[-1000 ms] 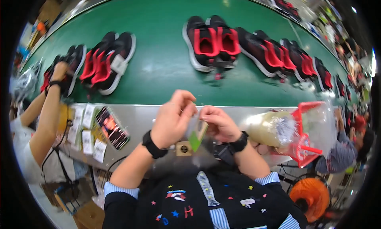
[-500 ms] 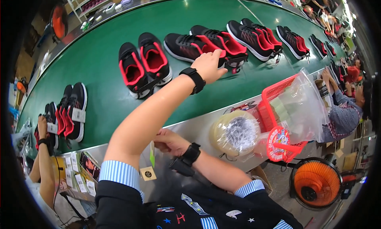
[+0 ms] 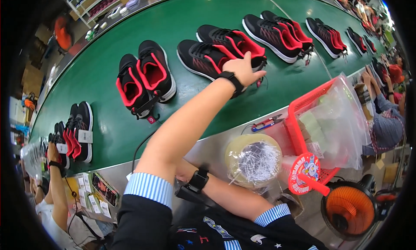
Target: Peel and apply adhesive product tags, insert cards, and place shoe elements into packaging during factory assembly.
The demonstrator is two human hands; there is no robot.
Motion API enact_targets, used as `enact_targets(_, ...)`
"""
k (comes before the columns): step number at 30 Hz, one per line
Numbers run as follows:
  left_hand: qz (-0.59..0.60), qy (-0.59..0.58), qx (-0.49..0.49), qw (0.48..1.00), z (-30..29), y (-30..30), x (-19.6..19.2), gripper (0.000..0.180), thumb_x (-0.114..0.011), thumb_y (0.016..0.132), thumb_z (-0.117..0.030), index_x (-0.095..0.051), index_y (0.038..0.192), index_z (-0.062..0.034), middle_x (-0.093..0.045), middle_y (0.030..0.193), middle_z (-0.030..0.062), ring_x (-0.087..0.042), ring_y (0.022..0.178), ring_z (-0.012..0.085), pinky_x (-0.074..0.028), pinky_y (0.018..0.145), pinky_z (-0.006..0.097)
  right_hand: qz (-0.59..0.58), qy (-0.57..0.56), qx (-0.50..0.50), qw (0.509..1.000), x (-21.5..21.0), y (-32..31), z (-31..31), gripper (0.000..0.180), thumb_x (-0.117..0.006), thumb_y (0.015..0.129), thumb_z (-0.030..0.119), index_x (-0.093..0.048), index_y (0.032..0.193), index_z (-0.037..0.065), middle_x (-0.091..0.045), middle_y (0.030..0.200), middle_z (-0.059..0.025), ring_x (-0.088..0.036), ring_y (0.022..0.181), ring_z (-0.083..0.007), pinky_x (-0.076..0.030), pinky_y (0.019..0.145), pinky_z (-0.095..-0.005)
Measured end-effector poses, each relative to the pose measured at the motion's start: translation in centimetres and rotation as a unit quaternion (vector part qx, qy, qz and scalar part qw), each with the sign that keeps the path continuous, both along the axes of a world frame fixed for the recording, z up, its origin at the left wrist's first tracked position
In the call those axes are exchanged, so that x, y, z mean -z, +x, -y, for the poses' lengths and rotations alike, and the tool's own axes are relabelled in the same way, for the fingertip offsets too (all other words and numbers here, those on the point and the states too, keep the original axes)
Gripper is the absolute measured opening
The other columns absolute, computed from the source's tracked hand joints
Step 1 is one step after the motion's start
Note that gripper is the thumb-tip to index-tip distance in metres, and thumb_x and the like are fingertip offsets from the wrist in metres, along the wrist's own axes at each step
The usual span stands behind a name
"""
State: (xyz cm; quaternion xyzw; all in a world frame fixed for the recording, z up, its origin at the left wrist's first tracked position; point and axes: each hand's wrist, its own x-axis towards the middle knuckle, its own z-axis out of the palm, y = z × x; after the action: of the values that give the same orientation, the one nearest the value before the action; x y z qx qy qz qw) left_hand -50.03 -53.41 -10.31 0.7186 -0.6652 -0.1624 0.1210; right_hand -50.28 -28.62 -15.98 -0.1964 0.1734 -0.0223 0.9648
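Note:
My left hand (image 3: 239,74) reaches across the green belt to a pair of black sneakers with red lining. It is closed at the heel of the nearer sneaker (image 3: 197,57), its thumb and forefinger showing and its other fingers partly hidden. The farther sneaker (image 3: 247,44) of that pair lies alongside. My right hand (image 3: 185,170) is low over the metal ledge, mostly behind my left forearm, so its fingers are hidden. Left of my forearm stands another pair of black sneakers (image 3: 158,79), joined at the heels, with a small pink tag (image 3: 151,119).
More sneaker pairs (image 3: 277,37) line the green belt (image 3: 86,111). A tape roll (image 3: 232,154), thread snips (image 3: 268,122), a red basket (image 3: 299,120) with clear bags and a lidded cup (image 3: 303,174) sit at right. An orange fan (image 3: 351,209) stands below. A co-worker's hand (image 3: 53,152) is at left.
My left hand has come lower onto the nearer sneaker's heel. My right hand has slipped further behind my left forearm, and the tan square tag below it has gone from view.

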Motion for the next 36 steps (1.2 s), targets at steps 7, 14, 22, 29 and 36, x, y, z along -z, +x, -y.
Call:
enact_targets(7, -0.017, 0.079, 0.001, 0.997, 2.2, 1.9, -0.2, 0.073, -0.059, 0.067, -0.060, -0.050, 0.109, -0.0014, -0.059, 0.102, 0.0201, -0.058, 0.095, 0.0320, -0.044, 0.082, 0.038, 0.122, -0.163, 0.040, 0.978, 2.0, -0.1, 0.4, 0.030, -0.061, 0.082, 0.016, -0.052, 0.109, 0.007, -0.053, 0.098, -0.0010, -0.048, 0.083, -0.0090, -0.038, 0.067, -0.0254)
enact_targets(14, 0.044, 0.009, 0.086, 0.995, -0.2, 12.1, -1.2, 0.067, -0.058, 0.072, -0.056, -0.051, 0.111, -0.0030, -0.060, 0.098, 0.0213, -0.058, 0.093, 0.0341, -0.045, 0.080, 0.040, 0.016, -0.051, -0.046, 0.997, -1.1, -0.8, 1.9, 0.009, -0.059, 0.083, 0.020, -0.053, 0.086, 0.013, -0.034, 0.055, 0.0100, -0.025, 0.043, -0.0005, -0.016, 0.039, -0.0185)
enact_targets(22, 0.105, -0.012, 0.082, 0.991, -9.8, 16.6, 0.0, 0.059, -0.053, 0.075, -0.057, -0.048, 0.111, -0.0110, -0.061, 0.079, 0.0206, -0.060, 0.077, 0.0366, -0.046, 0.070, 0.044, 0.014, -0.083, -0.040, 0.996, -1.2, -1.8, 2.2, 0.006, -0.057, 0.084, 0.017, -0.054, 0.081, 0.012, -0.036, 0.056, 0.0094, -0.026, 0.043, -0.0012, -0.016, 0.039, -0.0191)
enact_targets(29, 0.135, -0.016, 0.088, 0.987, -20.5, 19.4, -0.7, 0.054, -0.057, 0.073, -0.055, -0.049, 0.108, -0.0147, -0.061, 0.070, 0.0172, -0.060, 0.067, 0.0344, -0.047, 0.060, 0.042, -0.047, -0.188, 0.095, 0.976, -1.8, -3.4, 2.2, 0.004, -0.059, 0.083, 0.013, -0.057, 0.082, 0.010, -0.044, 0.060, 0.0093, -0.032, 0.046, 0.0001, -0.021, 0.041, -0.0168)
enact_targets(36, 0.121, 0.015, 0.062, 0.991, -28.8, 21.3, -1.9, 0.058, -0.058, 0.074, -0.051, -0.046, 0.116, -0.0147, -0.060, 0.070, 0.0126, -0.059, 0.069, 0.0301, -0.045, 0.061, 0.039, -0.138, -0.545, 0.272, 0.781, -4.2, -0.5, 4.4, 0.011, -0.058, 0.080, 0.011, -0.061, 0.079, 0.000, -0.055, 0.059, 0.0004, -0.049, 0.054, -0.0050, -0.038, 0.050, -0.0214)
